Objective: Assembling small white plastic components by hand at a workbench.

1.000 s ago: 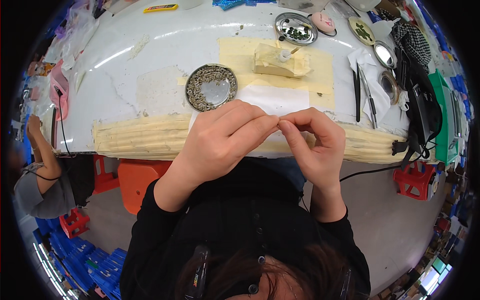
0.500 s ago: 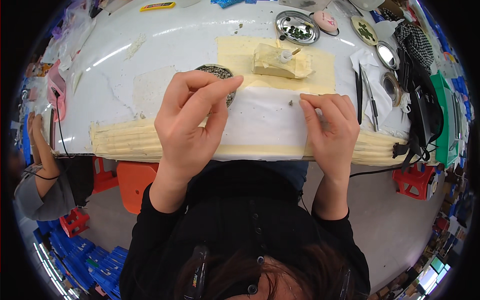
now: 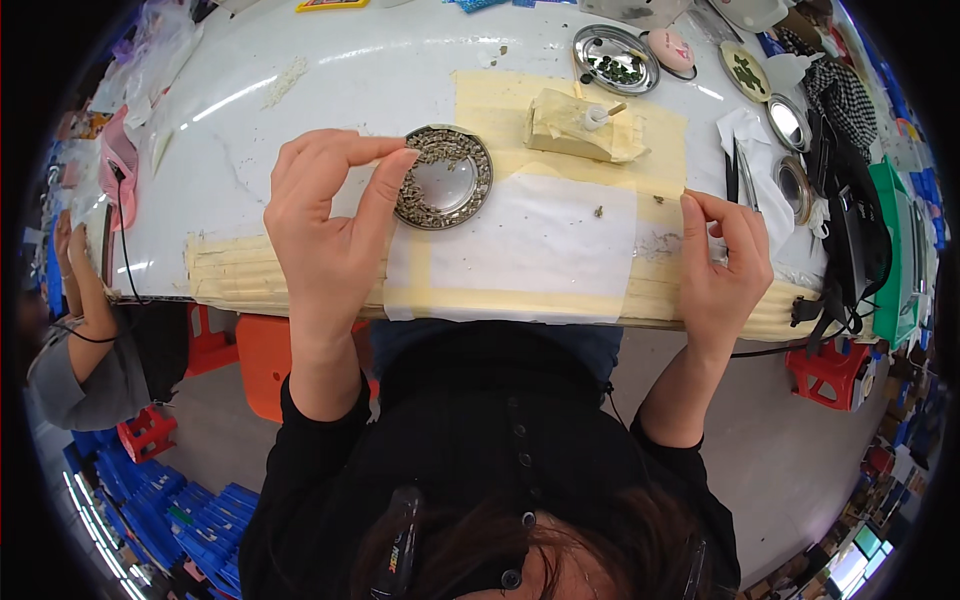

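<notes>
My left hand is at the left edge of a round metal dish holding many small grey-brown pieces. Its thumb and index fingertips come together over the rim; whatever is between them is too small to make out. Farther right, my right hand hovers near the front of the table with thumb and index finger pinched. Anything in that pinch is hidden. A tiny dark piece shows just left of its fingertips. Another small piece lies on the white paper between my hands.
Behind the paper, a tape-covered block carries a small white cup. At the back right are a dish of dark green pieces and a pink rounded object. Tweezers lie on tissue, near a green tray.
My left hand has moved left from in front of the dish to its left edge, uncovering it. My right hand has moved right, away from the small piece on the paper. The view has shifted slightly.
</notes>
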`<state>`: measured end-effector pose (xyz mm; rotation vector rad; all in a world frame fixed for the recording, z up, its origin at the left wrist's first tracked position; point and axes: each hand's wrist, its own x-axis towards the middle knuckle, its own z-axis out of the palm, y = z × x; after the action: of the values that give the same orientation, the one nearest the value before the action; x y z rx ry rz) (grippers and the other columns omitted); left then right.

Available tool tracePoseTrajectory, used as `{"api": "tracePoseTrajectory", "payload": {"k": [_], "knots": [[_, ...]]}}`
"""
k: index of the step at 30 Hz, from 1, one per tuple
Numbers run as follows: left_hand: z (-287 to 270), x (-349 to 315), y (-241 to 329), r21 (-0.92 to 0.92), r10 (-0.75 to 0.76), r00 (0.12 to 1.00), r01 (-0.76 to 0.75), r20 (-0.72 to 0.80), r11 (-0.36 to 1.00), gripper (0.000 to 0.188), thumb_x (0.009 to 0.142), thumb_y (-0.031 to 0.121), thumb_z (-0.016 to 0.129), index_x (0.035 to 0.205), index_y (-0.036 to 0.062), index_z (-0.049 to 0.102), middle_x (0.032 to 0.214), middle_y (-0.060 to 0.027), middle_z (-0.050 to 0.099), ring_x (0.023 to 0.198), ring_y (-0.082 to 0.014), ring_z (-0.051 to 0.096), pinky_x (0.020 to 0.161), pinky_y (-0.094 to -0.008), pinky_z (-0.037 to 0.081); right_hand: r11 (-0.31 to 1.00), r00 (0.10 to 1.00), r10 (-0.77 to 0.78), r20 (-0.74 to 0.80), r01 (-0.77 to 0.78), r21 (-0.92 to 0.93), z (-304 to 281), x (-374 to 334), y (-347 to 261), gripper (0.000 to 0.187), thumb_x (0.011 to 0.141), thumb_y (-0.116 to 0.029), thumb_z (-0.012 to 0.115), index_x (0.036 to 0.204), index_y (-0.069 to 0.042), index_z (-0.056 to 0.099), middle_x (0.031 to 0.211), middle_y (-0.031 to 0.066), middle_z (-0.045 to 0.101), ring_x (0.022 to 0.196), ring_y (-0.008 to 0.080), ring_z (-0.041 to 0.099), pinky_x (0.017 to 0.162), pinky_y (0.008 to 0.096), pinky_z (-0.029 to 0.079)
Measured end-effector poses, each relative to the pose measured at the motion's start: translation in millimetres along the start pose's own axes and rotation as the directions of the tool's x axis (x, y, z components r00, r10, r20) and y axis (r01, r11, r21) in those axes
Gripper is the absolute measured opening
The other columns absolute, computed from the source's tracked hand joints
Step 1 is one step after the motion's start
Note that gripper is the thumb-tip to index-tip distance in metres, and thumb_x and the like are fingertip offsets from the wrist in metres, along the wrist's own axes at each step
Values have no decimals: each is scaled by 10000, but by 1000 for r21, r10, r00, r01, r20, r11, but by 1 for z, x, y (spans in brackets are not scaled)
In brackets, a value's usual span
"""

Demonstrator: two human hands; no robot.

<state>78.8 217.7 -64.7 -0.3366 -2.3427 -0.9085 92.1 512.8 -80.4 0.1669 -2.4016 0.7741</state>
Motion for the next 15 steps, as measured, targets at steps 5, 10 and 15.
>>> {"api": "tracePoseTrajectory", "payload": {"k": [5,10,15], "knots": [[-4,1,-3,34,-15,1000,14,10,999,114,773,64,748,882,50,718,826,-40,665,876,-233,565,762,-338,440,999,999,-6,-40,8,42,4,-1,3,47,824,-53,719,829,-23,683,739,43,638,661,188,522,615,301,429],[2,4,-2,52,14,984,-23,176,998,95,771,75,747,854,49,708,792,-49,642,819,-249,546,733,-344,441,998,999,6,-42,-4,55,5,-3,7,64,838,-57,718,825,-11,675,720,50,623,652,180,520,611,296,427],[11,9,6,56,-9,961,-7,275,998,62,776,54,727,815,32,684,755,-44,618,782,-223,528,711,-338,437,998,999,13,-51,-9,68,5,-4,7,69,844,-51,712,823,-2,669,713,56,618,649,178,527,615,298,433]]}}
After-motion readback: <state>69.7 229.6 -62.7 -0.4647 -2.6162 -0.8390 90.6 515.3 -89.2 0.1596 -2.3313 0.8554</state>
